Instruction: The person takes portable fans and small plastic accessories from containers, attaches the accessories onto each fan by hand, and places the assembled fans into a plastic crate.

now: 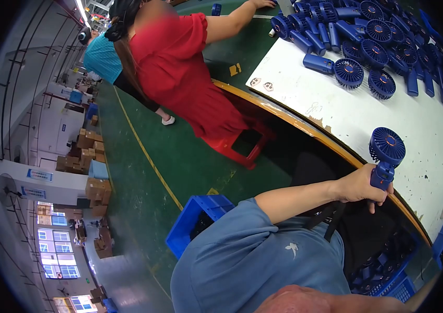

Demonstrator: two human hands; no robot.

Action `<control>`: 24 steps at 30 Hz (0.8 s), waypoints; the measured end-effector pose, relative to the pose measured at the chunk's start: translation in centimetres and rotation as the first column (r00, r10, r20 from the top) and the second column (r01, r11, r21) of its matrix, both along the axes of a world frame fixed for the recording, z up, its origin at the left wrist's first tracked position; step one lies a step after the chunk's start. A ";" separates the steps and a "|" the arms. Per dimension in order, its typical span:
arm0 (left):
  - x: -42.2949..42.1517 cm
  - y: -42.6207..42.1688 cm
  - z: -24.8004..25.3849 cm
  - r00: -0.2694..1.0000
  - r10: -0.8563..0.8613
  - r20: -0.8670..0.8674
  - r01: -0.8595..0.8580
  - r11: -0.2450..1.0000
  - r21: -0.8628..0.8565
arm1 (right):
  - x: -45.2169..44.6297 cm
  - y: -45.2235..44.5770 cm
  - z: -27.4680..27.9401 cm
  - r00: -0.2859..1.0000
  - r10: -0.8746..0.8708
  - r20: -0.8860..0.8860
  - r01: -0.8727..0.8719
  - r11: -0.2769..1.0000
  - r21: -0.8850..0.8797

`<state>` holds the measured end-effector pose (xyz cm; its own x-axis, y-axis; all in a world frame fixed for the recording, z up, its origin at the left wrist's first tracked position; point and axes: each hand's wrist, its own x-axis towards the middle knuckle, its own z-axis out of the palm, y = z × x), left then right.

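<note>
L hand (pixel 359 185): gripping fan (pixel 387 146) – fingers wrapping handle.
Fan pile (pixel 374 53): lying on tbl (pixel 425 141), 12 o'clock.
R hand: hidden – can't tell fingers.

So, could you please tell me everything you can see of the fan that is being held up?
The held fan is dark blue and looks like plastic. Its round head has a grille of fine radial slats with a small orange mark at the centre, and a jointed neck leads to a short handle. The left hand grips the handle, partly covering it. The head appears against the white tabletop, near its edge. Whether the blades are turning, I cannot tell.
</note>
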<state>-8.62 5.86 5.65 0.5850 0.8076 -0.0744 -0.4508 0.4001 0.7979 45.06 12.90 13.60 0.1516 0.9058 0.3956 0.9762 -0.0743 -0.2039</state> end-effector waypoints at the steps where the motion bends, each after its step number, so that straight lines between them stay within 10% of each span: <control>1: 0.0 0.0 -0.1 1.000 0.005 -0.004 -0.005 1.000 0.000 | -0.8 -0.2 0.5 1.000 0.005 -0.027 -0.006 1.000 -0.008; 2: -0.1 0.1 -0.2 1.000 0.010 -0.007 -0.010 1.000 0.002 | -1.2 -0.2 2.0 1.000 0.005 -0.027 -0.005 1.000 -0.007; 3: -0.1 0.2 -0.3 1.000 0.010 -0.006 -0.010 1.000 0.004 | -1.0 0.1 4.3 0.830 -0.104 -0.547 0.023 0.988 -0.154; 4: -0.1 0.2 -0.4 1.000 0.019 -0.008 -0.019 1.000 0.009 | -0.9 0.3 5.5 0.408 -0.255 -0.877 -0.034 0.955 -0.293; 5: 0.0 0.1 -0.5 1.000 0.026 -0.011 -0.026 1.000 0.013 | 0.3 0.4 4.1 0.410 -0.258 -0.875 -0.033 0.954 -0.297; 6: 0.0 0.2 -0.5 1.000 0.024 -0.010 -0.024 1.000 0.012 | 2.0 0.6 1.5 0.835 -0.039 -0.549 0.001 0.998 -0.069; 7: 0.0 0.3 -0.5 1.000 0.023 -0.015 -0.022 1.000 0.018 | 2.2 0.6 0.2 0.995 0.099 -0.009 -0.096 0.985 0.146; 14: 0.2 0.2 -0.8 0.999 0.039 -0.027 -0.038 0.999 0.031 | 1.9 0.4 0.5 0.988 0.154 -0.014 -0.154 0.988 -0.026; 18: 0.2 0.1 -1.3 0.997 0.042 -0.068 -0.042 0.999 -0.003 | 1.0 0.2 0.3 0.995 0.095 -0.005 -0.095 0.995 0.004; 19: 0.2 0.2 -1.3 0.995 0.038 -0.089 -0.039 0.999 -0.017 | 2.8 1.2 -1.4 0.953 0.178 -0.243 -0.120 0.964 0.236; 20: 0.2 0.2 -1.7 0.995 0.028 -0.091 -0.029 1.000 -0.011 | -0.5 0.1 0.7 0.991 0.130 -0.028 -0.122 0.972 0.200; 24: 0.4 0.3 -1.6 0.994 0.029 -0.106 -0.031 0.999 -0.019 | 9.5 1.6 -2.5 0.979 0.187 -0.083 -0.165 0.962 0.219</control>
